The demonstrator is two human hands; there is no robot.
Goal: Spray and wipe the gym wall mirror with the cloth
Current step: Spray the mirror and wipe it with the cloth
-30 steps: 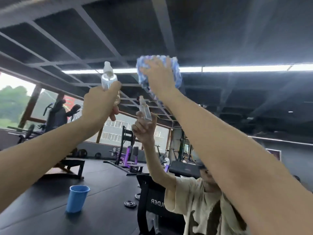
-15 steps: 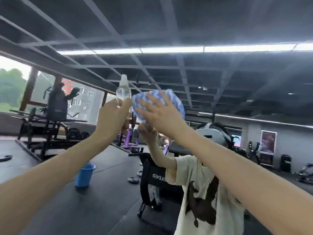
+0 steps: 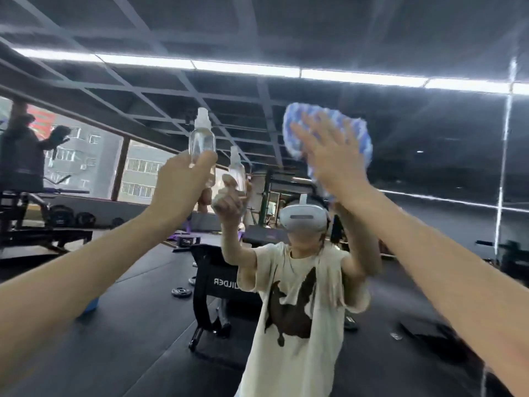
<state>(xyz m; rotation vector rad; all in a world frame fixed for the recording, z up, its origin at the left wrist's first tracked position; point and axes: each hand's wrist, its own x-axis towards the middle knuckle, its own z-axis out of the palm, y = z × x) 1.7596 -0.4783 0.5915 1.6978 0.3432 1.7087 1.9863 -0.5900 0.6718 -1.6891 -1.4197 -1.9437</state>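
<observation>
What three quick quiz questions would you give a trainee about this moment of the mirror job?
1. True or false: the left hand grips the spray bottle with its nozzle pointing up.
2. Pick one. The right hand is: A, spread flat with straight fingers, pressing the cloth to the mirror; B, balled in a fist around the cloth; C, hanging away from the cloth.
3. Fill the gap: the cloth is white and ____.

Key: 1 true. 2 A. 3 blue.
</observation>
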